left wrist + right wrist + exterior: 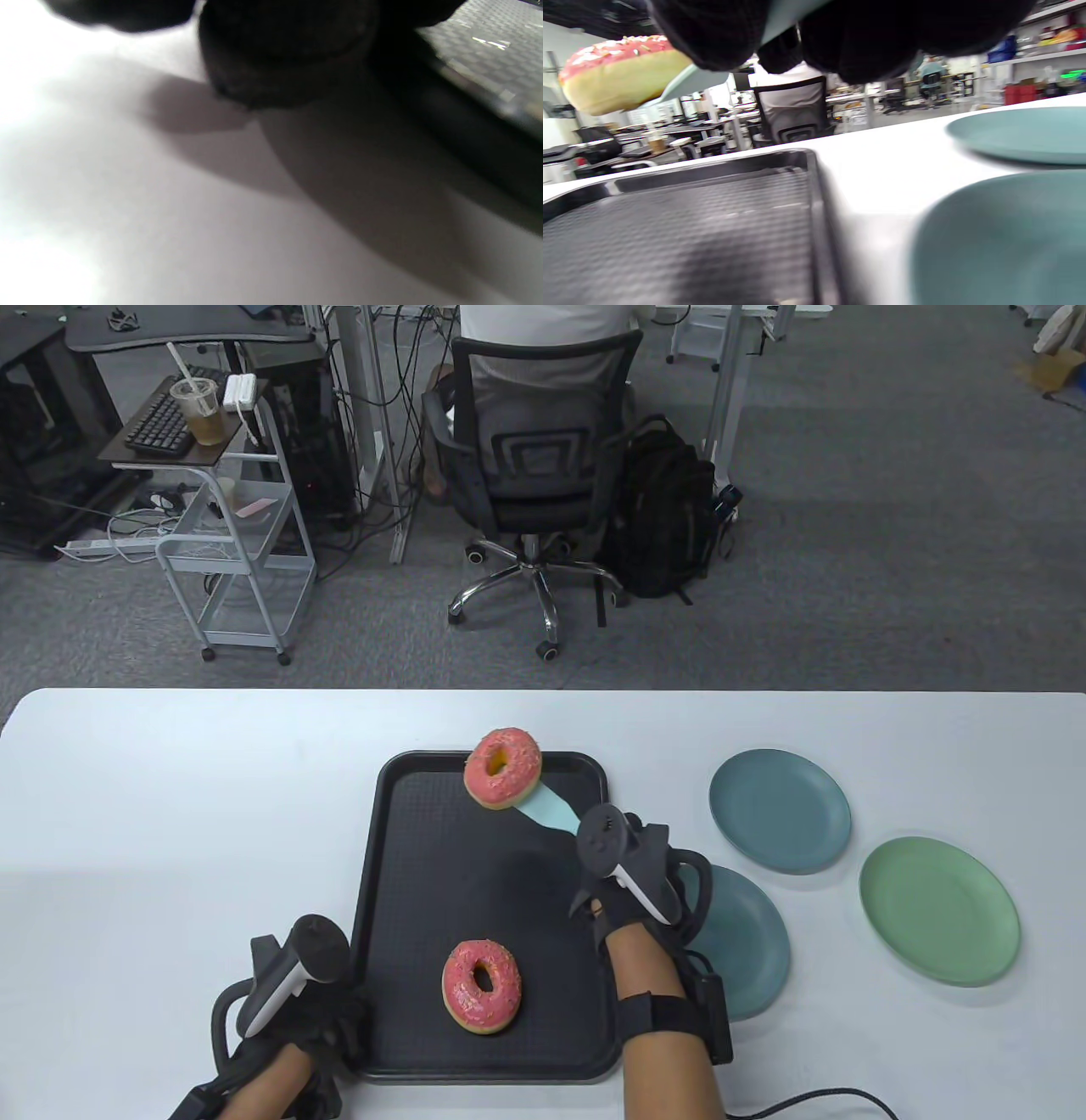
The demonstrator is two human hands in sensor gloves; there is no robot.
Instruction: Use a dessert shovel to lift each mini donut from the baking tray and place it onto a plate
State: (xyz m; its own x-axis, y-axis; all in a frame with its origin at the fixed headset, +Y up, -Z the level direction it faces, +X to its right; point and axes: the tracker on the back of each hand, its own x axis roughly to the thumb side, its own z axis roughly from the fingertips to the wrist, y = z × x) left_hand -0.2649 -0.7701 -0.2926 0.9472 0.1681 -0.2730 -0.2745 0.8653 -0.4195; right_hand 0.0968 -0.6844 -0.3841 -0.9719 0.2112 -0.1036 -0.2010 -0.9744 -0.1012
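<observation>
The right hand [632, 869] grips a pale blue dessert shovel [550, 809], carrying a pink-frosted sprinkled donut [502, 768] above the black rectangular baking tray's [399, 814] far edge. The left hand [310, 1010] rests at the tray's left rim; whether its fingers are curled I cannot tell. A blue-grey round plate [747, 950] lies partly hidden under the right wrist.

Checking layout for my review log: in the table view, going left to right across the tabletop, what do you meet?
Left hand beside the tray → black rectangular baking tray → pink-frosted donut lying in the tray → right hand holding the pale blue dessert shovel → light green round plate.
</observation>
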